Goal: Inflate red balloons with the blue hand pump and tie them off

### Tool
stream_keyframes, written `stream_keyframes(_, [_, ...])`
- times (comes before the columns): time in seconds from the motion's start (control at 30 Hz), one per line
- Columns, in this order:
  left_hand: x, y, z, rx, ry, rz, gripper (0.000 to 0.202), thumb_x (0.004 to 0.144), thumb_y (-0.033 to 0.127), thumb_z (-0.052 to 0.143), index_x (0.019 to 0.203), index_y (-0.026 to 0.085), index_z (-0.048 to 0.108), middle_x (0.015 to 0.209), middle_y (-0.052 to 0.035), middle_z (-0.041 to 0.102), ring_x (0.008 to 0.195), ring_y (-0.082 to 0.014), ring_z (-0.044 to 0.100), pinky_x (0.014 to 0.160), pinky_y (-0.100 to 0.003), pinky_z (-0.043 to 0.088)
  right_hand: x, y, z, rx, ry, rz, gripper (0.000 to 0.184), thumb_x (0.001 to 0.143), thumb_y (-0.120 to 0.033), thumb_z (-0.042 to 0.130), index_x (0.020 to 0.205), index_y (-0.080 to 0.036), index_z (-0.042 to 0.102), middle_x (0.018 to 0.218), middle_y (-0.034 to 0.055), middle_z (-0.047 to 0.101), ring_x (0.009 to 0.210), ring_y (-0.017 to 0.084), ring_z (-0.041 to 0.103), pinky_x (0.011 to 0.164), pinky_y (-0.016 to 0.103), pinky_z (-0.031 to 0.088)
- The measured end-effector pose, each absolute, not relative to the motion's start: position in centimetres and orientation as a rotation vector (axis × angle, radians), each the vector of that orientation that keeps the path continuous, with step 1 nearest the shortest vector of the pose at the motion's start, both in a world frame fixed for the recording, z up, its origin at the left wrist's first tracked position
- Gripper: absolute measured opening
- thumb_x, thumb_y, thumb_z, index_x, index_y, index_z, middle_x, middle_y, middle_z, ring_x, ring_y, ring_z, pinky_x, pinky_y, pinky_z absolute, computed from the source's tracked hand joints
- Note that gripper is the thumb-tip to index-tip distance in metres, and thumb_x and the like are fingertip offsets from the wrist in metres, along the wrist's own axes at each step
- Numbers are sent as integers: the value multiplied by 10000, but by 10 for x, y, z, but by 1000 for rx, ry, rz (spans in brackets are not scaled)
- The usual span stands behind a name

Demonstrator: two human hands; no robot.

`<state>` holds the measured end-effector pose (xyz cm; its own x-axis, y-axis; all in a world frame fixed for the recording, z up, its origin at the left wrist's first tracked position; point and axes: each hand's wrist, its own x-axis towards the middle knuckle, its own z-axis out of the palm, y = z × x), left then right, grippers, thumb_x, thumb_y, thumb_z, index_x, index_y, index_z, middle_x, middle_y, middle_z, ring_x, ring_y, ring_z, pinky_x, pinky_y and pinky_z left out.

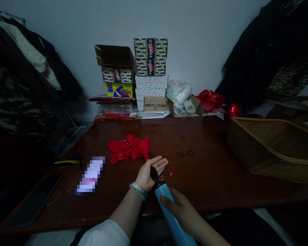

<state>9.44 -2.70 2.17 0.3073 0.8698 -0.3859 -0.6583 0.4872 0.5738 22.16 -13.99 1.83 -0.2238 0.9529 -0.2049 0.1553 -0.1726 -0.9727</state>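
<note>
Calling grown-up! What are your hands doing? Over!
Right hand gripping blue hand pump. Left hand at its black nozzle, red balloon neck beside it. Wicker basket off to the right.

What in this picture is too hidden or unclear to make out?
In the head view:
- The pixelated item: blurred, so it cannot be identified.
- The lower end of the blue pump: cut off by the bottom edge.
- The neck of the red balloon: its end is hidden by the left hand.
- The pink bits: too small to identify.

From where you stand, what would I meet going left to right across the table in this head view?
A dark flat device, a blurred-out packet, red balloons, black rubber bands, a wicker basket.
</note>
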Motion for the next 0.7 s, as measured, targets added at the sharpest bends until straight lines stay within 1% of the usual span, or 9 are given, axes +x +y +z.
stream_keyframes(0.07, [99,-26,22,306,776,1094,236,926,305,474,933,95,581,901,-190,688,956,-270,683,893,-364,509,221,-140,17,-1319,-1375,1472,497,835,-598,529,1050,-157,609,1014,71,664,965,240,593,845,347,429])
stream_keyframes(0.1, [101,-25,22,279,788,1132,238,925,328,485,857,115,568,788,-150,677,924,-269,690,881,-377,517,220,-140,17,-1312,-1368,1473,501,837,-601,526,1055,-157,608,1012,72,664,969,241,594,847,347,431])
stream_keyframes(0.17, [104,-24,23,212,769,1209,287,927,343,483,711,156,505,588,-57,583,858,-253,699,877,-404,522,220,-140,18,-1300,-1357,1475,499,840,-597,526,1070,-160,606,1018,72,664,983,242,594,861,349,431])
stream_keyframes(0.23, [105,-25,25,150,700,1256,345,931,331,479,625,176,438,496,3,473,792,-220,697,896,-425,516,220,-140,19,-1283,-1361,1471,490,847,-581,529,1097,-165,602,1053,74,661,1012,243,591,889,353,425])
stream_keyframes(0.3, [104,-27,27,111,641,1236,378,926,333,490,590,178,414,490,18,446,751,-199,687,907,-448,511,220,-141,20,-1278,-1376,1457,477,856,-561,529,1126,-173,594,1096,76,653,1037,243,586,911,357,418])
stream_keyframes(0.4, [102,-30,29,125,646,1123,413,908,328,520,545,175,394,514,-5,480,777,-224,685,895,-481,514,222,-143,22,-1290,-1401,1444,455,863,-540,530,1140,-185,589,1110,71,649,1038,239,586,914,357,416])
stream_keyframes(0.47, [99,-29,31,149,692,1117,443,905,290,519,508,184,354,474,-1,443,757,-224,683,890,-467,521,223,-144,23,-1309,-1407,1466,442,863,-538,531,1120,-185,598,1084,67,655,1014,237,592,893,355,424])
stream_keyframes(0.57, [89,-23,34,125,701,1202,458,907,223,498,492,200,306,421,32,348,674,-173,666,908,-419,522,224,-146,25,-1343,-1417,1491,440,851,-550,536,1084,-185,616,1022,61,663,961,236,596,848,352,433])
stream_keyframes(0.7, [68,-11,40,85,669,1261,439,892,186,511,511,206,294,438,40,351,685,-151,660,921,-393,521,224,-150,31,-1342,-1458,1555,441,834,-566,551,1061,-196,629,992,49,664,892,220,592,782,329,440])
